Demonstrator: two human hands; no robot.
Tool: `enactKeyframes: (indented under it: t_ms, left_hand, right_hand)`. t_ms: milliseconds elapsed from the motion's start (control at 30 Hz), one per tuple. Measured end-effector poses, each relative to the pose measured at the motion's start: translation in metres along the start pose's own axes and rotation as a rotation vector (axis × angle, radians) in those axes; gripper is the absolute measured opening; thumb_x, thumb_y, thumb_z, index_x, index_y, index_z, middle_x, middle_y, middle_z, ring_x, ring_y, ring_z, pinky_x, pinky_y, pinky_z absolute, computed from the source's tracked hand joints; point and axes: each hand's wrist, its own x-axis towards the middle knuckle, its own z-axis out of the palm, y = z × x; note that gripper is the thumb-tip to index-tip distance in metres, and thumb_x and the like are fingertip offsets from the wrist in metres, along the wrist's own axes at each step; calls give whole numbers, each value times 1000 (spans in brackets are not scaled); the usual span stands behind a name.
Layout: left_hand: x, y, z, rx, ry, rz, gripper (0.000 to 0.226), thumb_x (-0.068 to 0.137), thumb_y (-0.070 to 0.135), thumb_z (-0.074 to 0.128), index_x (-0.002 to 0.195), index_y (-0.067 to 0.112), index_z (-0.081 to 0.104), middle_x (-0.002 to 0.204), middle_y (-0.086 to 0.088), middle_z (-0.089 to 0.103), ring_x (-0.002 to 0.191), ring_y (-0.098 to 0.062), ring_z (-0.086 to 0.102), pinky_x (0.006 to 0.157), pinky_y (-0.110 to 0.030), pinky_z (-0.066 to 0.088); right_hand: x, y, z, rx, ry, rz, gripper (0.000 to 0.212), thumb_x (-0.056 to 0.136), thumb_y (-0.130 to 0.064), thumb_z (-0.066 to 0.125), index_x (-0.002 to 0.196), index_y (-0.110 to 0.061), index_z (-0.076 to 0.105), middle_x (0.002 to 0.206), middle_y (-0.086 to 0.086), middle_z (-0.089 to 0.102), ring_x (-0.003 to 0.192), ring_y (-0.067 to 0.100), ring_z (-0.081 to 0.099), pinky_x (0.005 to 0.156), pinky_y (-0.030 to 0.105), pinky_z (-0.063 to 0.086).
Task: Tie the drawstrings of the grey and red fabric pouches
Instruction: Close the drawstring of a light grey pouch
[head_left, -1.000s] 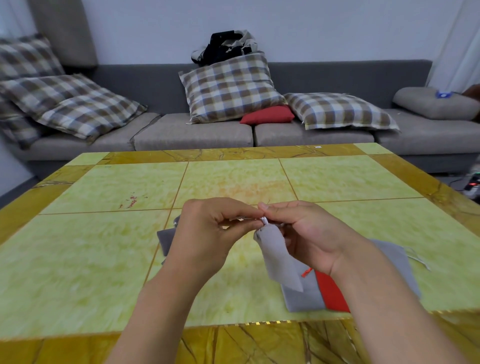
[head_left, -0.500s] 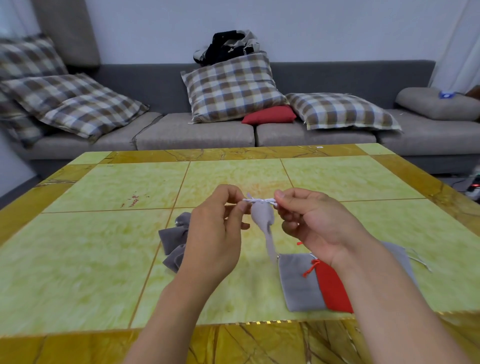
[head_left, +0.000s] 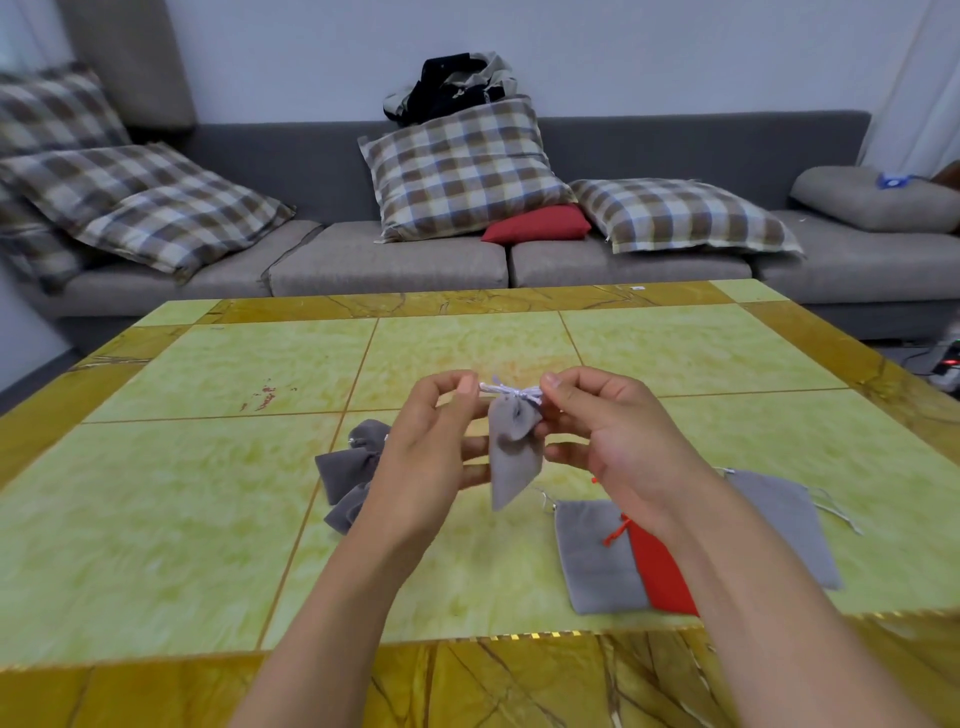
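Observation:
A light grey pouch (head_left: 511, 452) hangs in the air above the table, its mouth cinched by a white drawstring (head_left: 511, 392). My left hand (head_left: 431, 441) pinches the string's left end, and my right hand (head_left: 597, 431) pinches the right end at the knot. Two darker grey pouches (head_left: 350, 470), gathered shut, lie on the table behind my left wrist. At the near right lie a flat grey pouch (head_left: 595, 558), a red pouch (head_left: 660, 571) with a red cord, and another grey pouch (head_left: 779, 519), partly hidden by my right forearm.
The yellow-green tiled table (head_left: 208, 467) has a brown marbled border along the near edge. Behind it stands a grey sofa (head_left: 395, 260) with checked cushions, a red cushion (head_left: 537, 224) and a heap of dark clothing (head_left: 452, 85).
Both hands rose and drew apart, pulling the white drawstring taut. The held grey pouch lifted off the pile and its mouth is now cinched tight.

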Motion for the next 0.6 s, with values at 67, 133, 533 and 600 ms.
enactKeyframes:
  t_ms: [67, 133, 533, 600]
  left_hand:
    - [2, -9, -1, 106, -46, -56, 48, 87, 46, 67, 128, 30, 48, 108, 6, 73, 91, -16, 74, 72, -32, 58]
    - [4, -23, -1, 343, -6, -4, 67, 76, 41, 80, 132, 36, 44, 112, 3, 69, 96, -14, 71, 79, -35, 58]
    - [19, -23, -71, 1147, 461, -141, 67, 72, 49, 80, 120, 10, 53, 100, -7, 64, 85, -27, 58, 62, -33, 46]
    - [17, -22, -70, 1238, 469, -121, 73, 72, 53, 79, 122, 9, 50, 108, -10, 63, 100, -34, 57, 72, -39, 49]
  right_hand:
    - [1, 5, 3, 8, -20, 53, 18, 96, -16, 60, 82, -6, 62, 75, 8, 59, 63, 16, 56, 53, 24, 49]
    - [1, 6, 6, -25, -85, 108, 22, 98, -18, 57, 82, -6, 64, 74, 8, 59, 62, 17, 58, 53, 25, 49]
    - [11, 16, -84, -1442, 19, 220, 51, 82, -23, 77, 129, -22, 59, 135, 1, 55, 123, 23, 53, 98, 35, 45]
    - [15, 26, -90, -1476, 48, 257, 44, 83, -20, 74, 125, -24, 62, 131, 3, 59, 119, 25, 57, 97, 38, 49]
